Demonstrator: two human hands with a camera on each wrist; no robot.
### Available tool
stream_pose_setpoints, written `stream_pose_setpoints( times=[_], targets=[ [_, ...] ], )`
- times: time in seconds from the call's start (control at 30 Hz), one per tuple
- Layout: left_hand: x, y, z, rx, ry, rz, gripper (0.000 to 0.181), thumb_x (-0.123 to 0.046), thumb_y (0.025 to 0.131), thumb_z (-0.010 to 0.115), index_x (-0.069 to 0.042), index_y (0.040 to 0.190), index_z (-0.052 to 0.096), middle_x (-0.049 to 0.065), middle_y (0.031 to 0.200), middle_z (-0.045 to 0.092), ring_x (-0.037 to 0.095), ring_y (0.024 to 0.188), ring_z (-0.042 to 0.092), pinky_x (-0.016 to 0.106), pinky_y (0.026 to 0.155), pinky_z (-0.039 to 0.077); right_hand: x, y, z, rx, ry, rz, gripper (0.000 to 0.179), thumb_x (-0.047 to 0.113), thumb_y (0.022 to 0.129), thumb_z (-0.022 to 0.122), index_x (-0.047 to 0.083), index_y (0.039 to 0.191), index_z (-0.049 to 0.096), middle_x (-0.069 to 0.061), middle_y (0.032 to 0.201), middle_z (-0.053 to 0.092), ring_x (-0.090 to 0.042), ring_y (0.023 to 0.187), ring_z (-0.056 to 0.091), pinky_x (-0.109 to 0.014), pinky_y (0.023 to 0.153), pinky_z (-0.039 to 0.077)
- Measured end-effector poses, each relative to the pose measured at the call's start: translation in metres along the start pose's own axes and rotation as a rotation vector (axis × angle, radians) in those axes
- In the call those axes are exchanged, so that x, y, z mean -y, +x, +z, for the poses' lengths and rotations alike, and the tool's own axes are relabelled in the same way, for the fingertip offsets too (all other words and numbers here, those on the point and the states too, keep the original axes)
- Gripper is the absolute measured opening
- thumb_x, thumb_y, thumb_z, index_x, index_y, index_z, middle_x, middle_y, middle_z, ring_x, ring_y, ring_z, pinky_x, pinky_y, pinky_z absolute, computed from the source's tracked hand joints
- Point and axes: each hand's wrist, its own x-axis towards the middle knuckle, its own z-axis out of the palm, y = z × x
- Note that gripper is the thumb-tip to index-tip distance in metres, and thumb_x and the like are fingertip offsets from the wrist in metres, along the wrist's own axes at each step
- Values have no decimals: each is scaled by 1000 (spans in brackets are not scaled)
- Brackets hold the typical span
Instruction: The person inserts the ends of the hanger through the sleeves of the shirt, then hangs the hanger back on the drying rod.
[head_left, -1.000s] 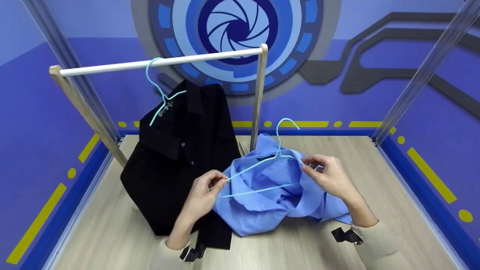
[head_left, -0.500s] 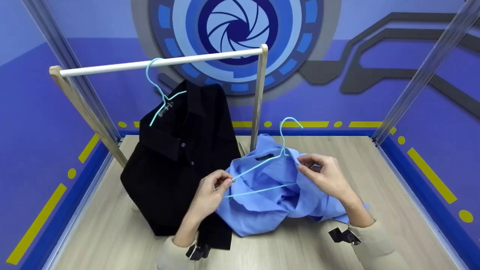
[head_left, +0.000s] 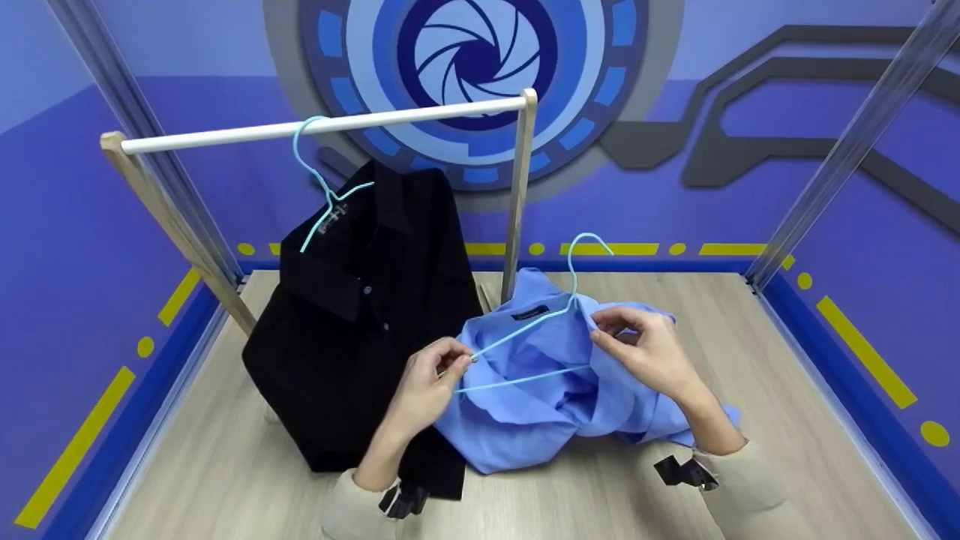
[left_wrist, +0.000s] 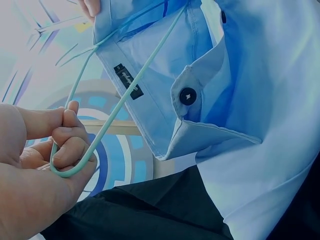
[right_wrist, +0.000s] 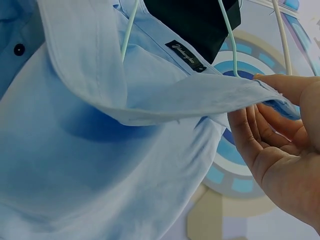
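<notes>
A mint-green hanger [head_left: 517, 330] lies partly inside the neck of a light blue shirt [head_left: 517, 442]. Its hook points up past the collar, and its right end is hidden in the cloth. With curled fingers my left hand [head_left: 427, 382] holds the hanger's left end, outside the collar; the left wrist view shows the hanger's looped corner [left_wrist: 67, 172] in those fingers. My right hand [head_left: 649, 349] pinches the right side of the shirt's collar between thumb and fingers, as the collar edge [right_wrist: 260, 90] in the right wrist view shows. A dark label [head_left: 530, 313] shows inside the neck.
A rack with a white rail [head_left: 405, 115] and wooden posts [head_left: 517, 195] stands at the back left. From it hangs a black shirt [head_left: 337, 375] on another mint-green hanger [head_left: 304, 154], its hem reaching the wooden table [head_left: 585, 502]. Blue walls [head_left: 787, 217] enclose the table.
My left hand has moved right, pushing the hanger further right into the shirt's neck. The hook has shifted right and slightly up. My right hand has shifted slightly left, still pinching the collar.
</notes>
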Motion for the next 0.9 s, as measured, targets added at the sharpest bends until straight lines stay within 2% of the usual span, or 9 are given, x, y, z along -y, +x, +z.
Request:
stream_pose_setpoints(
  times=[0.17, 0.3, 0.57, 0.67, 0.9],
  targets=[
    [0, 0, 2, 18, -3, 6, 7, 2, 98, 66, -1, 98, 72, 7, 90, 67, 17, 79, 60, 26, 70, 50, 0, 1, 3, 24, 58, 46, 35, -1, 92, 76, -3, 126, 66, -9, 92, 69, -19, 82, 67, -23, 71, 57],
    [0, -1, 3, 32, 2, 7, 7, 1, 99, 65, -2, 98, 72, 8, 90, 66, 17, 80, 60, 26, 71, 49, 5, 2, 5, 31, 50, 38, 51, -9, 90, 73, -8, 138, 56, -14, 93, 68, -24, 81, 67, -25, 70, 58],
    [2, 0, 4, 51, 3, 13, 7, 1, 99, 64, 0, 99, 71, 7, 87, 65, 14, 78, 58, 23, 67, 48, 35, 1, 5, 41, -2, 11, 53, -10, 88, 75, -12, 137, 55, -18, 92, 67, -24, 80, 67, -27, 71, 58],
    [3, 0, 4, 55, 15, 17, 7, 1, 99, 64, 0, 99, 71, 8, 87, 64, 14, 77, 58, 24, 67, 48, 30, 1, 7, 34, -3, -10, 51, -10, 88, 75, -13, 135, 56, -17, 91, 68, -25, 79, 68, -27, 71, 58],
    [2, 0, 3, 65, 8, 1, 8, 2, 99, 64, -1, 100, 71, 7, 88, 65, 16, 80, 58, 25, 70, 48, -5, 4, 9, 2, 25, -51, 35, -9, 97, 64, -5, 132, 63, -8, 91, 71, -26, 74, 69, -27, 66, 58]
  ],
)
